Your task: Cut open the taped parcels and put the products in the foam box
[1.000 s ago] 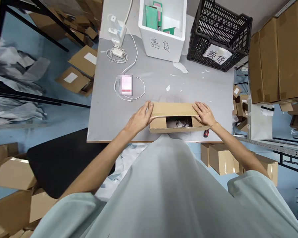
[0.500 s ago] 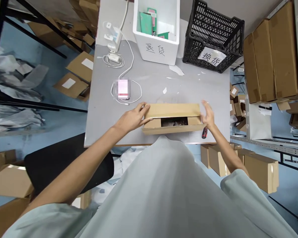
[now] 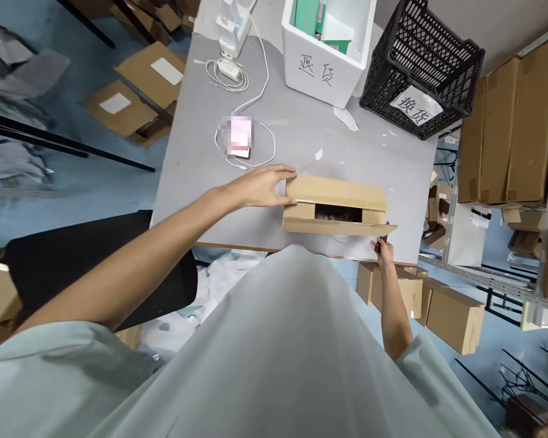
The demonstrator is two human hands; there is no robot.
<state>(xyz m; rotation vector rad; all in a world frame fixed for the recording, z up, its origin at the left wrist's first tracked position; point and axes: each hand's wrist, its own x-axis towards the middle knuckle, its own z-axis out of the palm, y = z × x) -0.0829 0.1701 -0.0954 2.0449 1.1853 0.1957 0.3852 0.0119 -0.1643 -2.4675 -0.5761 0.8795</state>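
A long cardboard box (image 3: 335, 190) lies near the front edge of the table, its front flap (image 3: 329, 226) folded out towards me. Through a gap between the flaps, dark contents (image 3: 338, 213) show, too unclear to name. My left hand (image 3: 267, 184) grips the box's left end, thumb and fingers apart across its corner. At the box's right front corner, my right hand (image 3: 384, 250) is closed around a red-and-black utility knife (image 3: 379, 245), mostly hidden in the fingers; its front end reaches up beside the flap.
Behind the box stand a white foam bin (image 3: 322, 79) with green packages and a black plastic crate (image 3: 420, 73). A cable (image 3: 267, 67) loops around a phone-like item (image 3: 240, 137) at left. Paper scraps (image 3: 346, 118) lie on the table (image 3: 187, 182); cartons (image 3: 454, 313) stand on the floor.
My right hand has moved from the box's right end down to the utility knife and closed on it. The front flap now sticks out further. The whole view has shifted and turned slightly.
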